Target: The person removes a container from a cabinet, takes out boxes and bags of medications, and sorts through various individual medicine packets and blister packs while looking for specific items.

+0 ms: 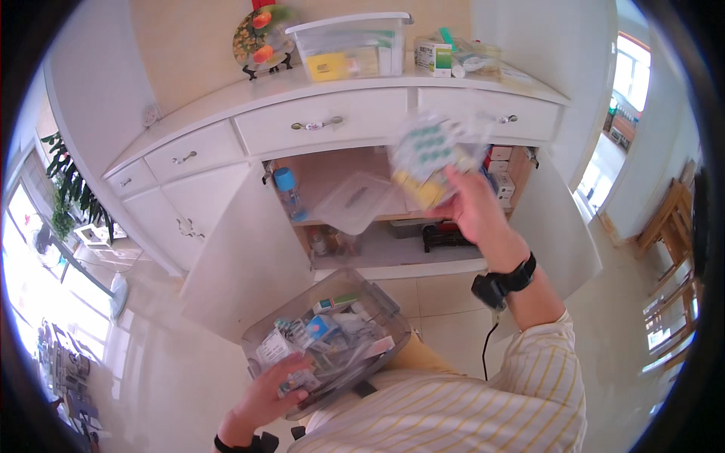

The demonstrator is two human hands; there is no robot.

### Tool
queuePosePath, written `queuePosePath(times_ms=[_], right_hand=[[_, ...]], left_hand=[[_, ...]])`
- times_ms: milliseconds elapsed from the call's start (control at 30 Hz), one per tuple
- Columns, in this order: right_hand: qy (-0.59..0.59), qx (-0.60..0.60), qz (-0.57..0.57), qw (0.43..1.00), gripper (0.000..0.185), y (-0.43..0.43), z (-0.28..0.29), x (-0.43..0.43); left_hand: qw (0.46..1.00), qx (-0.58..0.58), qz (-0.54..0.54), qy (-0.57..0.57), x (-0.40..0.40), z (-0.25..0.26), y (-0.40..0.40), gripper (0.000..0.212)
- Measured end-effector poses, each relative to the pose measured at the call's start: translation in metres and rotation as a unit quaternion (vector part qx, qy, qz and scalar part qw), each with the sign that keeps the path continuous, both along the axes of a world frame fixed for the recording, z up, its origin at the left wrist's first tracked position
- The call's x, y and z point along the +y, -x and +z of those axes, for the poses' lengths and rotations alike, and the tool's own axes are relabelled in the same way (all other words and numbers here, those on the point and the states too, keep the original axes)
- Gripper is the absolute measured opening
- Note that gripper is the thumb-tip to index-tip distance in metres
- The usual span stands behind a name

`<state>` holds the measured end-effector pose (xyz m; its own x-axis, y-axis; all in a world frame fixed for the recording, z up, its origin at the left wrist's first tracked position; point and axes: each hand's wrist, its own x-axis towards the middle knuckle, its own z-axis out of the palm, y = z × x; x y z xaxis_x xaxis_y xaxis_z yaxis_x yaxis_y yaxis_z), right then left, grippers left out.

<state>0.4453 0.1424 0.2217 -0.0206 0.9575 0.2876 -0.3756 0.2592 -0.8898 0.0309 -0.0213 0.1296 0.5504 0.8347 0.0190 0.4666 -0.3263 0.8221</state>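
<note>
My right hand [476, 212] is raised before the open cabinet, gripping a clear plastic bag [416, 175]. Green blister packs and something yellow show through the bag, which is blurred. Below, a grey translucent plastic bin [391, 334] sits tilted at my lap. Inside it lie medicine boxes, among them a blue and white box [321, 327] and a green and white box [335, 303], along with blister packs and small plastic bags. Over the bin's near left corner is my left hand [274, 390], thumb and fingers spread around small packets; whether it grips one is unclear.
The white cabinet's two doors [249, 255] [558, 226] stand open. Its upper shelf holds a translucent lid [357, 201], a blue-capped bottle [290, 195] and small boxes [503, 184]. A clear bin [351, 51] and a medicine box [433, 56] stand on the countertop [209, 107].
</note>
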Motion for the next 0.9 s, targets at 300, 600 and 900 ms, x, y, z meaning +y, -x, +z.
queuePosePath(times_ms=[300,600,900], right_hand=[[-0.077,0.125,-0.345,0.927,0.031,-0.148,0.080,0.098],[-0.015,-0.126,-0.325,0.937,0.044,-0.360,0.198,0.186],[-0.100,-0.441,-0.009,0.892,0.033,-0.058,0.034,0.052]], left_hand=[[0.991,0.041,0.034,-0.126,-0.008,-0.031,-0.009,0.052],[0.984,0.087,0.026,-0.155,-0.003,-0.028,-0.015,0.047],[0.992,0.096,-0.002,-0.087,-0.006,-0.009,-0.014,0.037]])
